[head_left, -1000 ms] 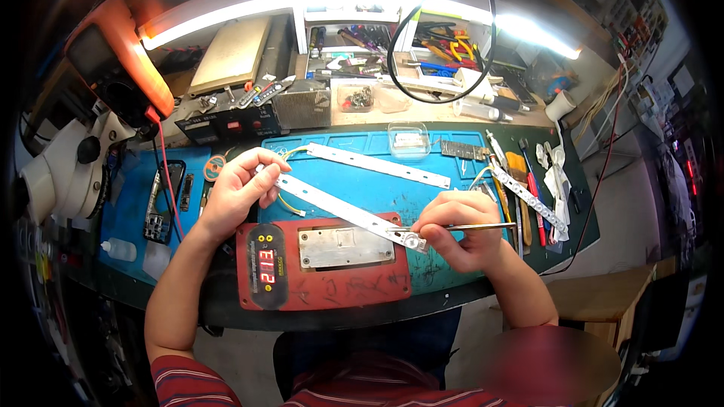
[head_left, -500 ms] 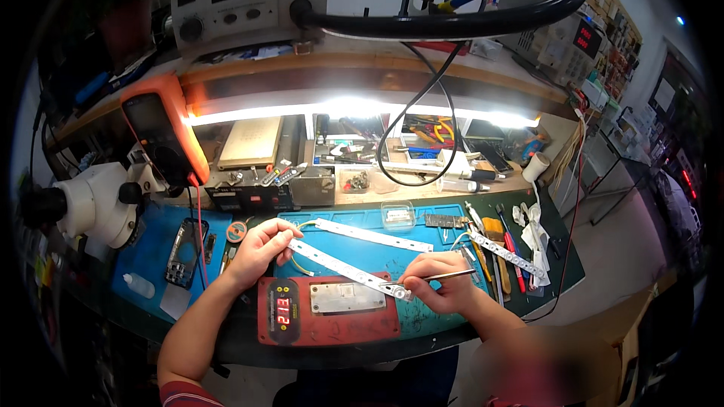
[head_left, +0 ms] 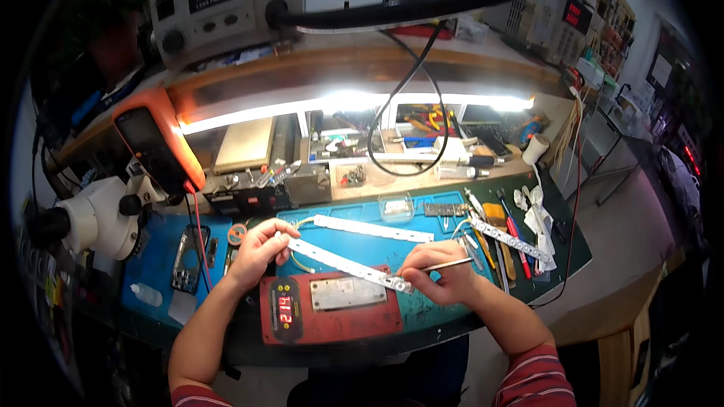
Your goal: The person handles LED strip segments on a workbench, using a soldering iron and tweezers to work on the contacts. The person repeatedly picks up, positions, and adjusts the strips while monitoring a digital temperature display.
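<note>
My left hand (head_left: 259, 255) pinches the left end of a white LED strip (head_left: 343, 262), which slants down to the right above a red heating plate (head_left: 332, 325). A round clear lens shows near the strip's right end. My right hand (head_left: 443, 277) is closed on slim metal tweezers (head_left: 450, 264), their tip by that lens end; whether tip and strip touch is too small to tell. Behind, a second white strip (head_left: 373, 229) with a yellowish wire lies on the blue mat (head_left: 339, 245). To the right, a third strip (head_left: 511, 243) carries several lenses.
An orange multimeter (head_left: 160, 139) and a white microscope (head_left: 98, 215) stand at the left, near an opened phone frame (head_left: 188, 256). Brushes, pens and crumpled tissue (head_left: 534, 215) lie at the right. A black hose (head_left: 422, 11) crosses overhead below a shelf with a lit tube.
The tweezers have tilted, their back end higher, and my right hand has shifted slightly. The view has turned a little; more of my right sleeve shows. The heating plate's red display reads differently.
</note>
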Motion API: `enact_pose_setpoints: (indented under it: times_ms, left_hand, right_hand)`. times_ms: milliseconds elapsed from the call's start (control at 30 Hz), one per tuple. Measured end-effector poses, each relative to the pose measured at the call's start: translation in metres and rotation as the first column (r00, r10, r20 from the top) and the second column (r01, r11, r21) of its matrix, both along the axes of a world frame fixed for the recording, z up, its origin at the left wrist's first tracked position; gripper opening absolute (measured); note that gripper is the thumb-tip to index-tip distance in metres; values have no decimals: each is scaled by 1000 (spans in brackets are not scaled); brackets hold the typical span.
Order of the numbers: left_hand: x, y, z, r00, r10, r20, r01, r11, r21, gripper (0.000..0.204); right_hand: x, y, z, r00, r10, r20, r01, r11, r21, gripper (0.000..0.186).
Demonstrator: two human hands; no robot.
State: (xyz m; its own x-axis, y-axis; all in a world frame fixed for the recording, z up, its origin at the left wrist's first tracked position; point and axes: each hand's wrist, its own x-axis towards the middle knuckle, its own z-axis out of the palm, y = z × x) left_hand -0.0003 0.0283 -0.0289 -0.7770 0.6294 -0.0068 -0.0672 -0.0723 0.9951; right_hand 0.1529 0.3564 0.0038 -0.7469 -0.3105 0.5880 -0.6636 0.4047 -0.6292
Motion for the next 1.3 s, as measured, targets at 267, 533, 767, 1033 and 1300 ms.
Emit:
enact_pose_setpoints:
  times_ms: [267, 533, 767, 1033, 1300]
  left_hand:
    - [-1, 2, 1, 1000, -11, -14, 11, 1000, -20, 17]
    - [2, 1, 4, 1000, -24, -13, 24, 1000, -20, 17]
    - [2, 3, 5, 999, -17, -38, 16, 999, -33, 17]
    - [0, 0, 3, 997, -60, -48, 58, 997, -42, 18]
    - [2, 2, 5, 998, -49, -44, 47, 998, -46, 20]
  right_hand:
    - [-1, -1, -1, 1000, 0, 3, 0, 999, -34, 4]
    - [-1, -2, 2, 1000, 16, 3, -16, 1000, -16, 4]
    - [-2, 0, 1, 1000, 21, -19, -21, 1000, 1, 2]
    - [-4, -2, 0, 999, 29, -35, -29, 999, -14, 2]
    - [-4, -3, 2, 999, 26, -38, -26, 1000, -1, 2]
